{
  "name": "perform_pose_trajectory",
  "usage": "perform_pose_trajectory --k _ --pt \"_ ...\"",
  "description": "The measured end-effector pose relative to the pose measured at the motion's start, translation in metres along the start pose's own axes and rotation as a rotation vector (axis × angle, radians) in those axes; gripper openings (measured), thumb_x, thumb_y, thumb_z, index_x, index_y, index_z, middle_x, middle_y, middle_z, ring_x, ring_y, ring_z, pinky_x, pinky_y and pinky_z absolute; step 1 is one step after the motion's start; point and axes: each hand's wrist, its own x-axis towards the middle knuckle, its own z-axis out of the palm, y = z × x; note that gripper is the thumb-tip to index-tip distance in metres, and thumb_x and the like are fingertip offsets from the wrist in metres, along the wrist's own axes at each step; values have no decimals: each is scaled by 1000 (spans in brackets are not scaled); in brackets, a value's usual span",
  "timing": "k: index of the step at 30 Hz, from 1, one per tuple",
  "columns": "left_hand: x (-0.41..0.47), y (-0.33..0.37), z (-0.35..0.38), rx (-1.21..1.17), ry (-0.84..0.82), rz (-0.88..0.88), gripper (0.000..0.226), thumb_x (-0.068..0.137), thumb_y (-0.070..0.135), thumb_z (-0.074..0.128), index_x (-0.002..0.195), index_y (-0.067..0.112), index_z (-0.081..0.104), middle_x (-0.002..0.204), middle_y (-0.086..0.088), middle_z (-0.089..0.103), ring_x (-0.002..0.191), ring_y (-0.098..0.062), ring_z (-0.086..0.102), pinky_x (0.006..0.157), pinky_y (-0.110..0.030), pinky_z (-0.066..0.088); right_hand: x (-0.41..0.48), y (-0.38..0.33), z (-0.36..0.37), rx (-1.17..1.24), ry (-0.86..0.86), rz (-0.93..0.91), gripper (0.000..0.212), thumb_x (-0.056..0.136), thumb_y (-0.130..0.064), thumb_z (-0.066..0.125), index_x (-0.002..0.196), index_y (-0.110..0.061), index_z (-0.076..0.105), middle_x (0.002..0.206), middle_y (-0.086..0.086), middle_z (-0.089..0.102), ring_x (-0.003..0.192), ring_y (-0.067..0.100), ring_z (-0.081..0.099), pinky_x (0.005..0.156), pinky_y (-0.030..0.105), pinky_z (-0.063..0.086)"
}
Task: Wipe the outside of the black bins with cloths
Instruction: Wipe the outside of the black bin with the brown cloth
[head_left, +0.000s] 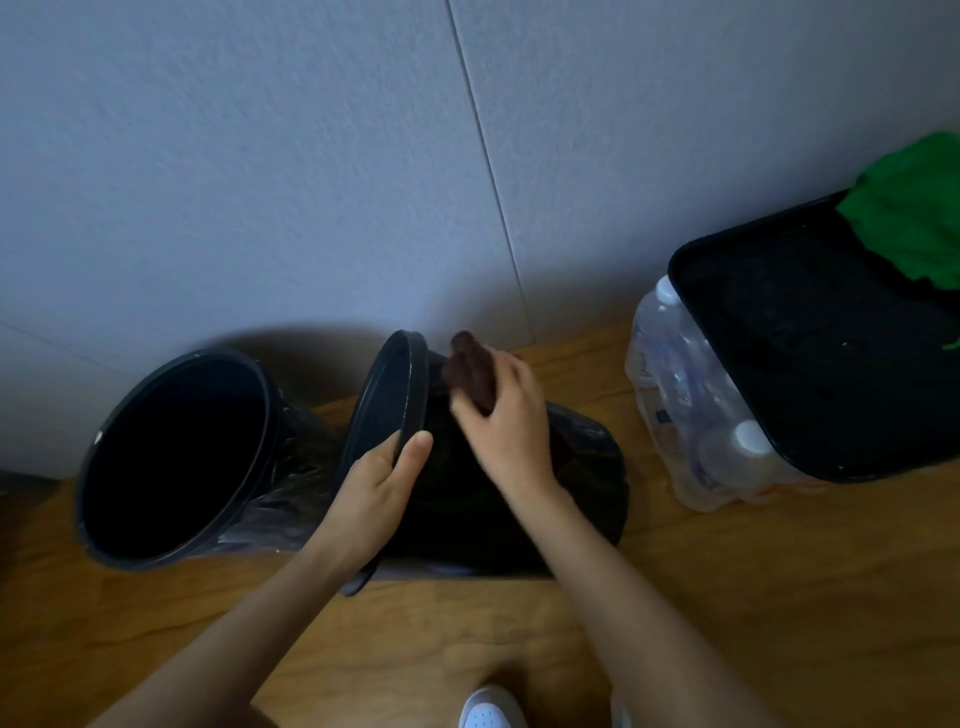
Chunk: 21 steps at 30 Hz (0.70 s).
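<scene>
Two round black bins stand by the wall on a wooden floor. The middle bin (582, 483) lies tipped on its side, its rim turned left. My left hand (379, 488) grips that rim, thumb on the outside. My right hand (506, 415) holds a dark brown cloth (467, 371) against the bin's upper side wall, just behind the rim. The left bin (171, 457) leans with its open mouth facing me; nothing touches it.
A black rectangular lid (810, 332) sits on a shrink-wrapped pack of water bottles (691, 415) at right, with a green cloth (914, 208) on its far corner. The grey wall (311, 182) runs close behind the bins. My white shoe (491, 709) shows at the bottom edge.
</scene>
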Motion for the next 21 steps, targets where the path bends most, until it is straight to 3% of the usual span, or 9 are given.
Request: perform_pose_trajectory --k 3,7,10,16,21 --pt "0 0 0 -76 1 -32 37 92 40 37 100 13 61 96 -10 67 90 -14 64 74 -16 51 18 35 -16 -68 8 155 50 86 -30 62 132 -19 47 132 2 47 120 19 47 100 29 37" --pt "4 0 -7 -158 29 -83 34 95 38 35 108 22 61 101 1 68 97 -7 64 80 -18 46 1 104 -51 -177 113 361 50 85 -33 60 132 -21 45 130 5 49 120 23 48 101 42 42" --pt "5 1 -7 -142 31 -82 33 95 39 34 105 22 61 99 3 68 95 -5 64 79 -16 45 -15 123 -61 -51 171 442 47 87 -28 58 132 -21 45 129 4 50 121 22 49 101 43 42" --pt "7 1 -8 -118 27 -71 31 96 37 34 105 24 60 101 2 67 97 -6 62 85 -19 45 -48 93 -37 -130 213 217 63 82 -14 64 139 -22 38 149 2 27 139 21 22 113 43 22" --pt "7 3 -4 -102 -16 -61 30 97 34 35 102 21 61 100 -1 67 87 4 63 67 -2 44 -53 54 -13 -70 106 -23 66 78 -14 70 137 -23 42 148 4 30 139 19 22 112 36 21"
